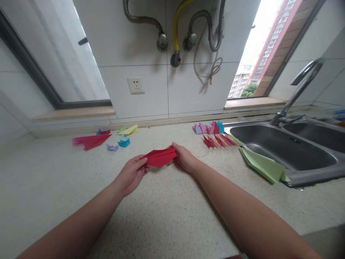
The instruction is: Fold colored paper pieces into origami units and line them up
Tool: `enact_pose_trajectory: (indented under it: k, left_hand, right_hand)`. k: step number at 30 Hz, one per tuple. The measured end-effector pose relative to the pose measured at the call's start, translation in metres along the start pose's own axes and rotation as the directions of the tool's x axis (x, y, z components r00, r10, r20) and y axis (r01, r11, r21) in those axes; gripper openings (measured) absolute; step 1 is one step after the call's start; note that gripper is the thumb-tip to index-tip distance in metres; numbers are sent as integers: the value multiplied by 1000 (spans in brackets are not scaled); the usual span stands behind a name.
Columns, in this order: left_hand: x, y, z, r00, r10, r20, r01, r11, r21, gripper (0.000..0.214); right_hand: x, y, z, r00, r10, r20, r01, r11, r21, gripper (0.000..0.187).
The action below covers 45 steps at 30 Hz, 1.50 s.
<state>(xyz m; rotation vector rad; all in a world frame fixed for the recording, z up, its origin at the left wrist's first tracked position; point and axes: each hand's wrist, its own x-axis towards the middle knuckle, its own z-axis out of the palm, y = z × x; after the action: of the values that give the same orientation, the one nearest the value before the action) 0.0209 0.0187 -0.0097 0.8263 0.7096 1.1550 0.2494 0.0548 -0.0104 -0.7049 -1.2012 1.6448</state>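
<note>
A folded red paper piece, long and pointed, is held just above the speckled countertop. My left hand pinches its left end with fingers closed. At its right end my right hand grips it, thumb on top. Both forearms reach in from the bottom of the view.
A red folded paper with small coloured paper boats lies at the back left. Rows of coloured folded papers sit beside the steel sink, green paper planes on its rim. A faucet stands at right; hoses hang on the tiled wall.
</note>
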Motion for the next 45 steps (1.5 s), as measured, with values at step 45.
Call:
enact_pose_trajectory:
  k: [45]
  left_hand:
    - [-4,1,4,1000,14,12,-15,995,97,22]
  right_hand:
    - [-5,-6,3,994,-108,-31,101,980,-171,44]
